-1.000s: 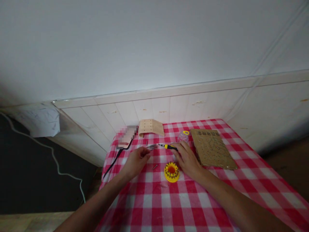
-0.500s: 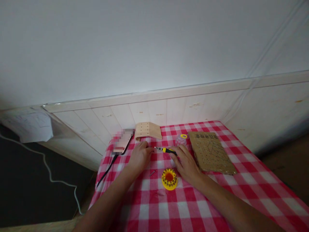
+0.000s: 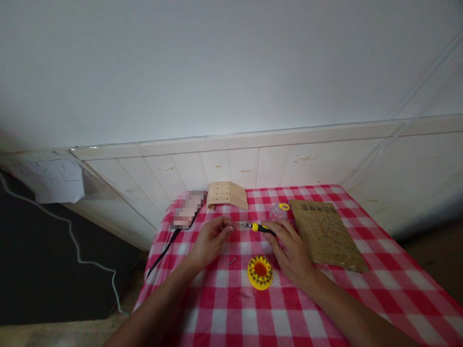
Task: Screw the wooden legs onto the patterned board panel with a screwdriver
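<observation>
My right hand (image 3: 289, 246) is closed round the black and yellow handle of a screwdriver (image 3: 256, 227), its metal shaft pointing left. Facing that tip, my left hand (image 3: 213, 238) has thumb and forefinger together in a pinch. Whatever it may hold is too small to make out. A slight gap shows between the fingers and the tip. Below the hands stands a round yellow bit holder (image 3: 260, 272) with an orange-red centre, ringed with several bits. A short metal rod (image 3: 232, 261) lies to its left on the cloth.
A curved wooden piece with holes (image 3: 227, 193) stands at the table's back, by the wall. Left of it lies a blurred-out phone-like device (image 3: 190, 207) with a black cable (image 3: 162, 254). A clear plastic container (image 3: 278, 211) and a brown cardboard package (image 3: 327, 233) lie right, on the checked tablecloth (image 3: 217, 320).
My left fingertips and the screwdriver tip have come slightly apart. The whole view has shifted a little, so the things on the table appear further right.
</observation>
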`<state>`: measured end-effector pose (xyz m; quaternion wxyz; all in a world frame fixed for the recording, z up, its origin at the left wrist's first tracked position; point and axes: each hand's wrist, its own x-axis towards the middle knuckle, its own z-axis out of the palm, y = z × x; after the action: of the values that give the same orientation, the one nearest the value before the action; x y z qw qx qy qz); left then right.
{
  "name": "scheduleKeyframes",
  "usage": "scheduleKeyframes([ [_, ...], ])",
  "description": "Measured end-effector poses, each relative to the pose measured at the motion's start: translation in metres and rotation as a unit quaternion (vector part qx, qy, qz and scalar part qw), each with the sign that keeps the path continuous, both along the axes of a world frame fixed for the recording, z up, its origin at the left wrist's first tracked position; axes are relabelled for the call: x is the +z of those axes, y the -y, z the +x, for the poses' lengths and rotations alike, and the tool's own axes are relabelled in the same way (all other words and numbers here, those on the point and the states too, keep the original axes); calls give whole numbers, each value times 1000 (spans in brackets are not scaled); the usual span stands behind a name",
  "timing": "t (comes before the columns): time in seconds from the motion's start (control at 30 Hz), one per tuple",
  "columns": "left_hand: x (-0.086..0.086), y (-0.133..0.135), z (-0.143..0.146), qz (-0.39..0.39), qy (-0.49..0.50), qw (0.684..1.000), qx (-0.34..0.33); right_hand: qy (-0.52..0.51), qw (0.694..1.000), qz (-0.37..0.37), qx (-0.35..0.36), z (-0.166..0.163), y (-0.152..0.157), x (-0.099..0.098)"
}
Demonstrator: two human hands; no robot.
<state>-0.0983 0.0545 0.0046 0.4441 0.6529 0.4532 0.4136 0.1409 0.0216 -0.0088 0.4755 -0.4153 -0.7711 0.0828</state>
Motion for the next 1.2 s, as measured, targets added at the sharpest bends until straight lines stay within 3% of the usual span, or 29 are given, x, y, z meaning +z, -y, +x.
scheduleKeyframes([
  [0.1,-2,12,0,-68,133,989,-13,5,1000,15,0,1,1,-1],
  [0.23,-9,17,3,-88,184,979,14,25,999,36,2,1,2,-1],
  [0.6,-12,19,6,-80,178,981,18,45,998,43,22,-1,1,2],
  [1.03,-13,20,3,-7,56,996,72,41,998,39,22,-1,2,-1],
  [1.2,-15,20,4,-18,78,994,77,37,997,53,37,-1,2,1],
])
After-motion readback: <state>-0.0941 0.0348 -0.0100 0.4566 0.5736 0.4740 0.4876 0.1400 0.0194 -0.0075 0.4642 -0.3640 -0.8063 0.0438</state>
